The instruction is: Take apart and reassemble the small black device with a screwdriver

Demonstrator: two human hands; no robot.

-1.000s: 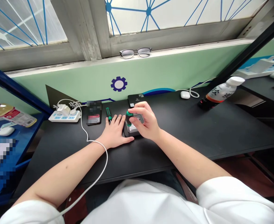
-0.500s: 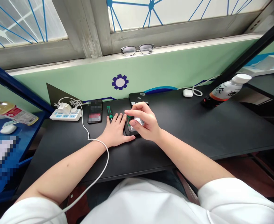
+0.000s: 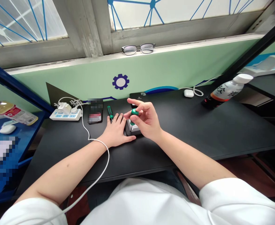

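Between the thumb and fingers of my right hand (image 3: 149,122) is a green-handled screwdriver (image 3: 134,112), its shaft pointing down at a small dark device (image 3: 135,128) with a light metallic top. Much of that device is covered by my right hand. My left hand (image 3: 115,131) lies flat on the desk with fingers spread, its thumb along the device's near edge and its fingertips by the far-left side. A second green screwdriver (image 3: 110,112) rests just beyond my left fingertips, its tip hidden by them.
A phone (image 3: 95,111) and a white power strip (image 3: 66,114) lie to the left, with a white cable crossing my left forearm. Behind my right hand is a black box (image 3: 137,96). An earbud case (image 3: 189,93) and a bottle (image 3: 227,90) stand right; glasses (image 3: 138,49) sit on the sill.
My right hand's index finger has lifted and its fingers have opened more, showing the screwdriver's green end. My left hand stays in place.
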